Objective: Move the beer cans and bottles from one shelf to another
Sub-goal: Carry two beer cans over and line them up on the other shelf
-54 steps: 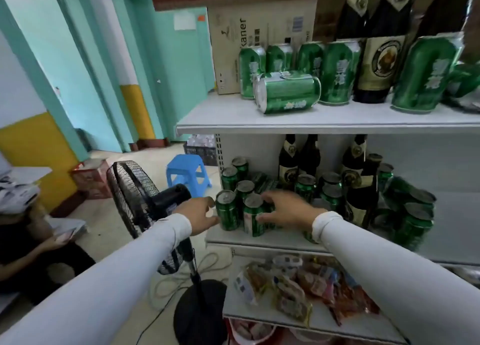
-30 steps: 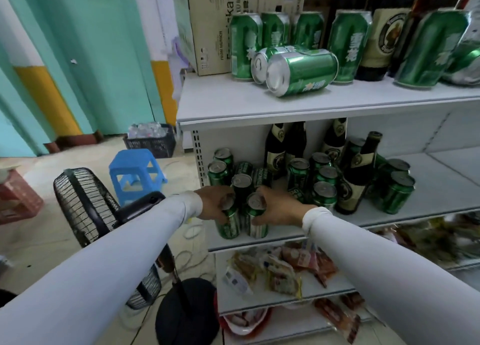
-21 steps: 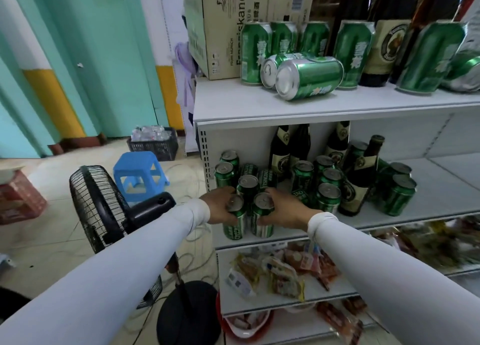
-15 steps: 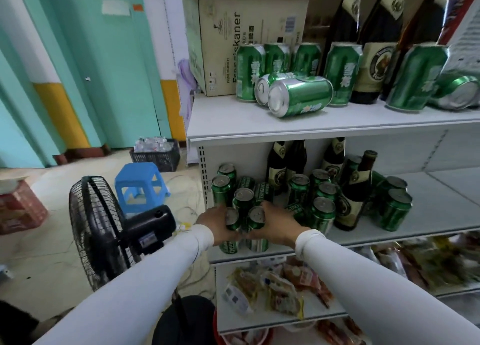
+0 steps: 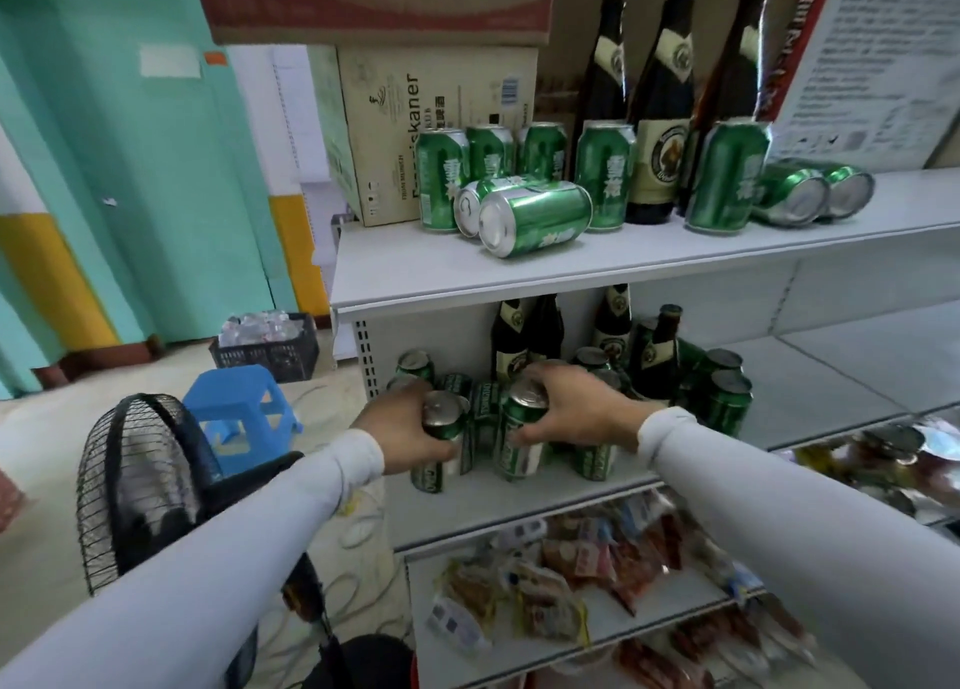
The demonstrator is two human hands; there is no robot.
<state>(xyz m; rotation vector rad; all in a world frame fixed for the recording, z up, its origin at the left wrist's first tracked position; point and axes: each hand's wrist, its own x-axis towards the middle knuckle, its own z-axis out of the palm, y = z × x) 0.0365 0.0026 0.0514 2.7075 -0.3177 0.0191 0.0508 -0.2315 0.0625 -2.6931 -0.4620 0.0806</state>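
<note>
My left hand (image 5: 402, 436) grips a green beer can (image 5: 440, 431) and my right hand (image 5: 576, 410) grips another green can (image 5: 519, 431), both at the front left of the middle shelf (image 5: 519, 512). Behind them stand more green cans (image 5: 727, 402) and dark bottles (image 5: 511, 340). The upper shelf (image 5: 597, 267) holds several upright green cans (image 5: 724, 176), a can lying on its side (image 5: 535, 218) and tall dark bottles (image 5: 660, 106).
A cardboard box (image 5: 431, 101) stands at the upper shelf's left end. Snack packets (image 5: 545, 579) fill the lower shelf. Left of the rack are a black floor fan (image 5: 140, 486), a blue stool (image 5: 239, 418) and a dark crate (image 5: 265, 345).
Both hands closed round the two front cans on the middle shelf and have lifted them a little. The view tilted up toward the upper shelf.
</note>
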